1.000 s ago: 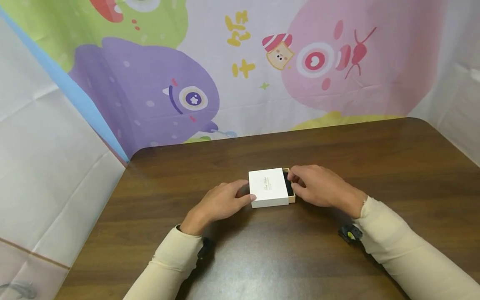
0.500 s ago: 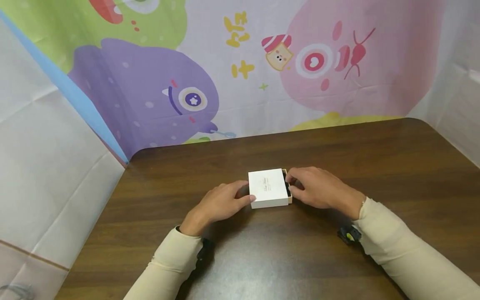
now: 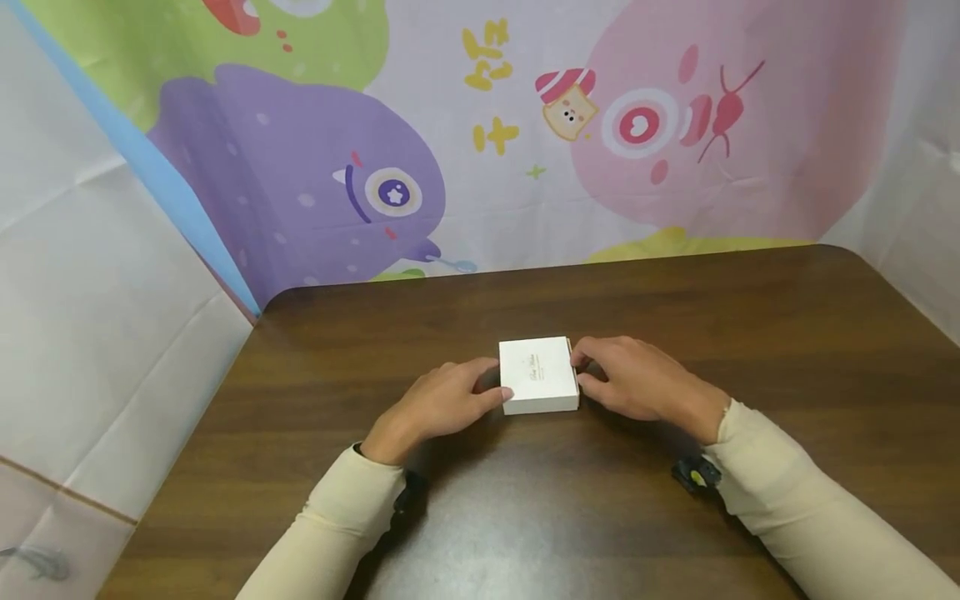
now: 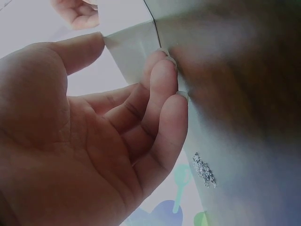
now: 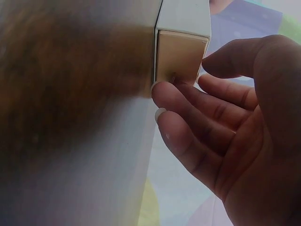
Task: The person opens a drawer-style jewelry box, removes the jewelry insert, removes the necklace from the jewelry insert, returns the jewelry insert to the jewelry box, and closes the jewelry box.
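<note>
A small flat white box (image 3: pixel 538 375) with faint gold lettering on its lid lies on the wooden table, its sleeve almost covering a tan inner drawer (image 5: pixel 181 54). My left hand (image 3: pixel 442 400) grips the box's left end, thumb at the near corner and curved fingers along that end. At the right end, my right hand (image 3: pixel 641 379) presses the drawer's tan face with gently bent fingers, its thumb beside the edge. The box's contents are hidden. In the left wrist view, a small silvery, chain-like heap (image 4: pixel 203 172) lies on the surface past my fingers.
The brown wooden table (image 3: pixel 480 508) reaches back to a hanging sheet (image 3: pixel 517 208) printed with cartoon monsters. Pale sheets (image 3: pixel 90 333) stand along the sides. Dark wrist devices (image 3: pixel 696 473) sit below the cream sleeves.
The drawer has slid left into the white sleeve, from a visible black-lined gap to nearly flush. My right hand has moved slightly left with it; my left hand stays in place.
</note>
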A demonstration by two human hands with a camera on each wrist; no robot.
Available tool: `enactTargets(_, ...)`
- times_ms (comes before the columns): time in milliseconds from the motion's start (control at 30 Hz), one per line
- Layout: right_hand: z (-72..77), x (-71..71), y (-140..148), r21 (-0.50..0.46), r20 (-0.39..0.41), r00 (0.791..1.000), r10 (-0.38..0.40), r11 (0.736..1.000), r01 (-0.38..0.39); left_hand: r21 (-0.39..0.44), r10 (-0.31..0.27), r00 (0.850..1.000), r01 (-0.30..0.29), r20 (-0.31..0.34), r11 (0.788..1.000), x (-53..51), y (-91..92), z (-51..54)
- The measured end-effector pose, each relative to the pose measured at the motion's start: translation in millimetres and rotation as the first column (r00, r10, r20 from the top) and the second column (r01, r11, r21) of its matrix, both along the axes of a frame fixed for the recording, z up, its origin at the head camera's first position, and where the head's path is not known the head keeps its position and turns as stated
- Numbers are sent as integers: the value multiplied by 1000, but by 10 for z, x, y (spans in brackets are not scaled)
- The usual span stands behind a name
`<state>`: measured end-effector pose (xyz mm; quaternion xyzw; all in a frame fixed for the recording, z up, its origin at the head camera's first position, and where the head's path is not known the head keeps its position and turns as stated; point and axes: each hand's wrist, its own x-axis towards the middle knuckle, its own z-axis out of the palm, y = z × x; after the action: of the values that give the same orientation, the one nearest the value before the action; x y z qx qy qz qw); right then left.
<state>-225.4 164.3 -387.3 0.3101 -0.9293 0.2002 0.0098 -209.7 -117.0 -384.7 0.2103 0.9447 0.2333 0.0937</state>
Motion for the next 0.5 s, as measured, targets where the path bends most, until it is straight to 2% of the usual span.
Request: enactTargets(500, 36, -33, -193, 12, 24, 1000, 15, 1000, -15, -7, 30, 999, -30, 16, 1000, 8, -161, 7)
